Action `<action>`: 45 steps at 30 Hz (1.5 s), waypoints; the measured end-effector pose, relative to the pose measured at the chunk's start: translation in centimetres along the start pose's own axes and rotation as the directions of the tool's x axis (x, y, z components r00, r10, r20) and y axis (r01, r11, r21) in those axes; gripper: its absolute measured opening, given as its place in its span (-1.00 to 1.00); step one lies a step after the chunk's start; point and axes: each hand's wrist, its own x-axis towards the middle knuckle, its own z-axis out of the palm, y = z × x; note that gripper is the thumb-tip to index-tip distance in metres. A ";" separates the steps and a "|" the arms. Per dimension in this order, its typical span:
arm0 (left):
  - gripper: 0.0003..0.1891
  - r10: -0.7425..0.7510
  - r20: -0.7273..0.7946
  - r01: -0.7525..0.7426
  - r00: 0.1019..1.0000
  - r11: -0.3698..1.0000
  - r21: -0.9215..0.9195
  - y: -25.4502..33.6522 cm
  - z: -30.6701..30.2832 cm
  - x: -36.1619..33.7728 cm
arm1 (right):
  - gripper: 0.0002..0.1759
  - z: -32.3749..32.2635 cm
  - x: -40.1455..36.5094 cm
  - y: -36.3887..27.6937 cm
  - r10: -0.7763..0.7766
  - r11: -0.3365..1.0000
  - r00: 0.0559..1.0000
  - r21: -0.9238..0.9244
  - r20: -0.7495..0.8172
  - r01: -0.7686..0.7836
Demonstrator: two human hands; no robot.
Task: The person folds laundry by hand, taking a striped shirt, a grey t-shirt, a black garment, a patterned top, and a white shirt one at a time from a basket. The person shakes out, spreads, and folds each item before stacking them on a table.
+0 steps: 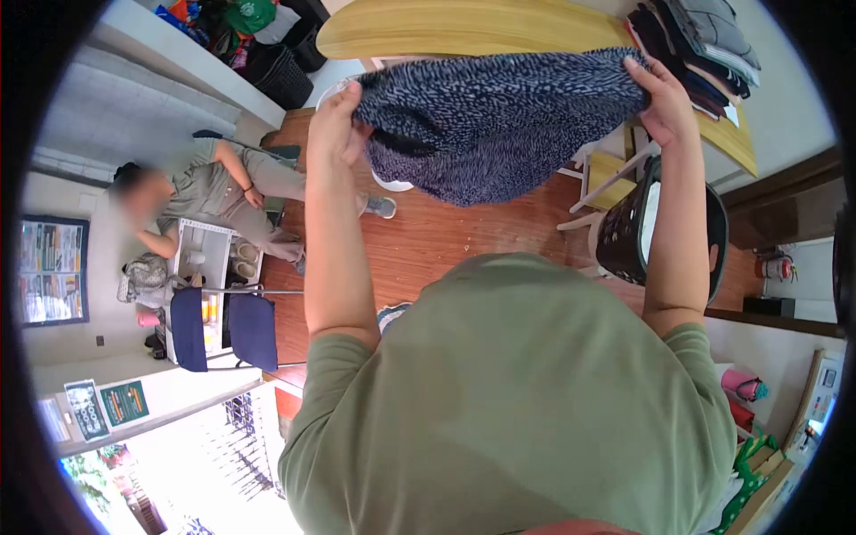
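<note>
A dark blue and white flecked knit garment [499, 116] is stretched out in the air between my two hands. My left hand [339, 125] pinches its left upper corner, thumb on top. At the opposite corner my right hand [664, 102] grips the fabric between thumb and fingers. The cloth sags in the middle, and a dark opening shows near its left end. Behind it stands a wooden ironing-board-shaped table [464, 27], partly covered by the garment in this view.
Folded clothes [700, 53] are stacked on the table's right end. A black laundry basket [624, 227] stands below my right forearm. To the left a person [241, 178] sits near a white shelf [201, 241] and dark blue folding chairs [252, 330]. Another dark basket [278, 78] is at upper left.
</note>
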 end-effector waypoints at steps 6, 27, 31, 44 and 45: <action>-0.80 -0.097 -0.024 0.077 0.995 0.898 -0.434 2.8 -0.4 -2.4 | -0.43 1.4 -0.5 -0.4 -0.014 0.884 0.988 -0.460 0.151 0.083; -0.24 0.896 0.293 -0.936 0.333 0.351 -0.010 6.2 5.4 -6.9 | -0.63 14.0 -2.6 2.4 -0.344 0.868 0.751 -0.114 0.563 0.483; -0.11 0.232 0.664 -0.686 0.711 0.435 0.583 -5.7 5.1 -2.3 | -0.67 10.7 0.5 -0.7 -0.355 0.915 0.710 0.072 0.608 0.397; -0.59 -0.014 0.670 -0.658 0.742 0.178 0.732 7.2 1.7 -1.6 | -0.90 5.3 -2.2 -10.5 -0.233 0.695 0.949 -0.646 0.213 0.316; -0.60 -0.111 0.640 -0.649 0.760 -0.093 0.755 6.6 0.5 1.0 | -0.89 4.9 -1.5 -10.2 -0.262 0.715 0.947 -0.621 0.188 0.321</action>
